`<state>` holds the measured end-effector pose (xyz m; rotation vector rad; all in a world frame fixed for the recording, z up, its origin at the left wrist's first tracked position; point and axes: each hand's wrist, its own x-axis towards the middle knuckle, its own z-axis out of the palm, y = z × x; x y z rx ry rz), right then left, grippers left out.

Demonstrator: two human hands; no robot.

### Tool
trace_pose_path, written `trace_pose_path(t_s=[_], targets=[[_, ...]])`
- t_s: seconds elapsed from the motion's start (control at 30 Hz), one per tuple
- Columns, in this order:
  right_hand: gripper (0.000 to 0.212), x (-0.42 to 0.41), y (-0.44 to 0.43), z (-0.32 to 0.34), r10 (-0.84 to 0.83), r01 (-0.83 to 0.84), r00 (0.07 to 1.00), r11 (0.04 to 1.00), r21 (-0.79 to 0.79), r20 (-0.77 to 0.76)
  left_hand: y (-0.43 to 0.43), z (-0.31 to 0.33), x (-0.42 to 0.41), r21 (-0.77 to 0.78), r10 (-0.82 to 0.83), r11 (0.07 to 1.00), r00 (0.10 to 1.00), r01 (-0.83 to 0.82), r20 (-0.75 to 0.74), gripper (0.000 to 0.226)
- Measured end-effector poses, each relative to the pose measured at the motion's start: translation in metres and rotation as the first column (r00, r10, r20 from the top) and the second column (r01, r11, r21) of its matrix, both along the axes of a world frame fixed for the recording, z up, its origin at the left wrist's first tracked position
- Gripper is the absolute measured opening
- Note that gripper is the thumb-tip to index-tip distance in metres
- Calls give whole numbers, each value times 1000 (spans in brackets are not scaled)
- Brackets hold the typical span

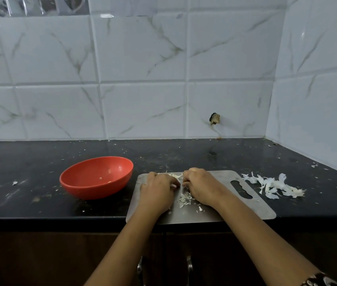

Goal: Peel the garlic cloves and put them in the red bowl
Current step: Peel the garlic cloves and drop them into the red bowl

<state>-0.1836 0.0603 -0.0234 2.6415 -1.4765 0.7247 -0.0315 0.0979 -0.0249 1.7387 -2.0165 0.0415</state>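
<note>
**Head view: both hands closed in over the board, clove out of sight**

Obs. Left hand [156, 191] and right hand [201, 186] rest knuckles-up on the steel cutting board [235, 209], wrists low, forearms coming in from the near edge. Fingers of both are curled inward and the fingertips nearly meet at the board's middle. This looks like a two-handed pinch on a garlic clove, but the clove is hidden under the fingers, so I cannot tell whether either hand grasps anything.

Location. Pale bits [175, 175] lie at the far edge of the board between the hands; whether clove or skin is unclear. Peel scraps [186, 198] lie just near of the fingertips. Red bowl [93, 191] sits on the dark counter [39, 153] just left of the board, holding only a speck or two. A larger peel pile [272, 185] lies on the counter to the right of the board.

Handling (judgement). Clove: small, light, firm, and slick once bare. Skin: papery, brittle, clings. Best hold is at the two ends, one hand steadying while the other's nail lifts skin from the root end. Moderate pressure only, since a bare clove can squirt free.
</note>
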Motion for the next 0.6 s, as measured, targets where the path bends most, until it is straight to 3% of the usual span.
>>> trace_pose_path(t_s=[0.13,0.33,0.6], targets=[[10,1,3,3,9,-9,1000,1000,-2,-21,0,6,-16,108,102,990,986,-87,-135,27],[13,1,7,4,20,-21,998,1000,-16,-52,-7,0,-16,130,176,981,944,-145,-280,18],[12,2,7,5,60,-60,998,998,7,-29,-9,-3,-14,131,195,979,922,-159,-336,19]])
